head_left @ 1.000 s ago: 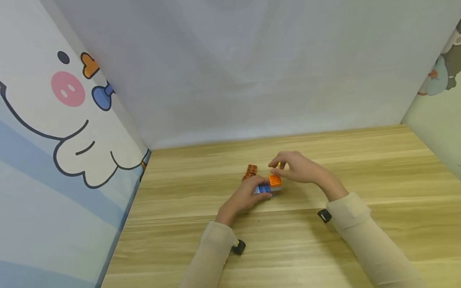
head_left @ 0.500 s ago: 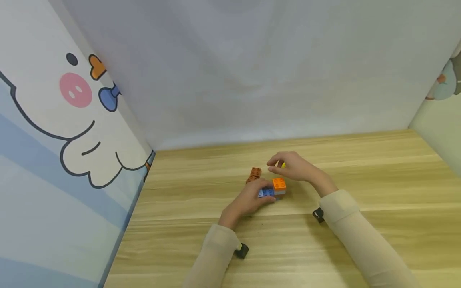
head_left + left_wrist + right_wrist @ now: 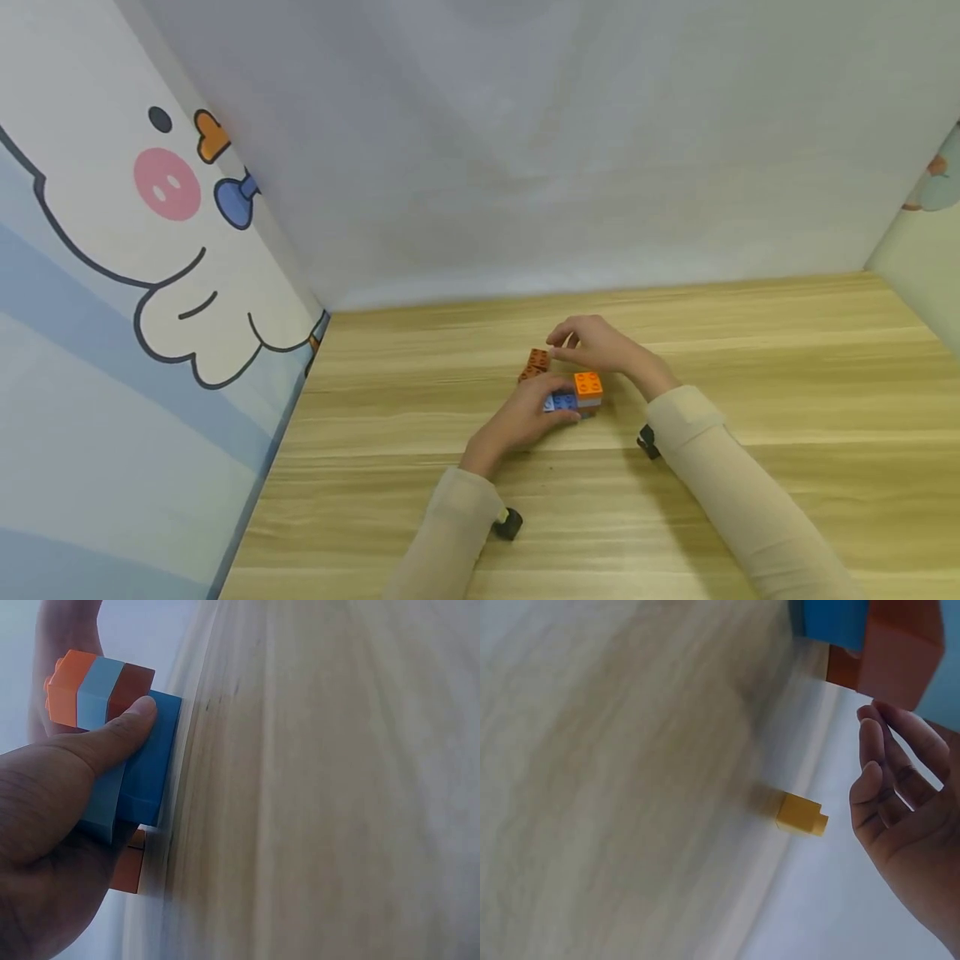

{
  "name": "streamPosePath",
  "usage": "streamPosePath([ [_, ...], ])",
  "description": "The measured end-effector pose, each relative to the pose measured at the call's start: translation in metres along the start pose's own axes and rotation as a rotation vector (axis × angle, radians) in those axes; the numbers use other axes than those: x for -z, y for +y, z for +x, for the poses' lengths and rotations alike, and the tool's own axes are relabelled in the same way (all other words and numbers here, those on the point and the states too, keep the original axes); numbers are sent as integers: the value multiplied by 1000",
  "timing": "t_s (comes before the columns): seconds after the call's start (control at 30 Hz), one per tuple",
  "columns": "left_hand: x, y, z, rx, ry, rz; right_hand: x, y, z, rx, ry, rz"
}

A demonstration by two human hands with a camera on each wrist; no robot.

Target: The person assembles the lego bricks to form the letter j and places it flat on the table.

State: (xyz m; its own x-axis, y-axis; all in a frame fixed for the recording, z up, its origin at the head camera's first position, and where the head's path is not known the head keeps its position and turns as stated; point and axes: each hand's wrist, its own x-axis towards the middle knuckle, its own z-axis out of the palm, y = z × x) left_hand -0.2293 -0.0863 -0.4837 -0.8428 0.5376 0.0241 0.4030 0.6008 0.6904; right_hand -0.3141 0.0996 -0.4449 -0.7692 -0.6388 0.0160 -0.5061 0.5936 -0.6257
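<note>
My left hand (image 3: 525,412) grips a small build of toy building bricks, thumb on the near side and fingers on the far side. Its flat blue base (image 3: 156,765) stands on the table. A blue brick (image 3: 564,403) shows beside the fingers. At the build's right end rises a stack with an orange brick (image 3: 588,383) on top, a light blue one in the middle and a brown brick (image 3: 130,684) at the bottom. Behind the build, my right hand (image 3: 596,343) hovers with loosely bent fingers holding nothing. Its fingertips are near the loose brown bricks (image 3: 537,360).
A yellow brick (image 3: 799,814) stands on the table near the right hand, hidden from the head view. The wooden table (image 3: 375,400) meets a pale back wall (image 3: 487,208). A cartoon-printed panel (image 3: 97,333) borders the left side.
The right hand has moved left, away from the orange-topped stack and toward the loose brown bricks, and now hides the yellow brick. The left hand keeps its grip. The head view has shifted slightly.
</note>
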Motion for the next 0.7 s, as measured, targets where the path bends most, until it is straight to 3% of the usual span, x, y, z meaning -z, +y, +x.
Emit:
streamPosePath([
  [0.3,0,0,1,3,-2,-2,-8,5,12,5,-20,37],
  [0.7,-2,-3,0,-5,-1,33,-13,1,15,0,-63,34],
])
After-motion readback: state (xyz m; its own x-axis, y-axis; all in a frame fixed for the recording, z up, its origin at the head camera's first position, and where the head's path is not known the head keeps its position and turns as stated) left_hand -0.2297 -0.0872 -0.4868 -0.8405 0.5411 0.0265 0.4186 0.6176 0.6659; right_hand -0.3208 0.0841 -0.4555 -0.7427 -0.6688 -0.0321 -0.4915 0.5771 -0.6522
